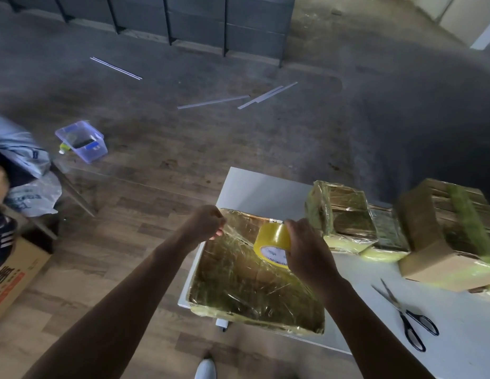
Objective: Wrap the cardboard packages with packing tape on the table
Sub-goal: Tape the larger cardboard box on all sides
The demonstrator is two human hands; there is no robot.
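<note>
Taping flat cardboard package (246, 283), which lay at table's (260, 192) 9 o'clock edge: left hand (208, 222) pinched the tape's free end (227, 233), right hand (304, 250) gripped the yellow tape roll (272, 243). Strip wanted tension, then smoothing flat.

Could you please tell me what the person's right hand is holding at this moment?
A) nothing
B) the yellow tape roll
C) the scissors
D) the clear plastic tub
B: the right hand grips the yellow tape roll above the flat package, while the left hand pinches the pulled-out tape end; the scissors lie untouched on the table.
</note>
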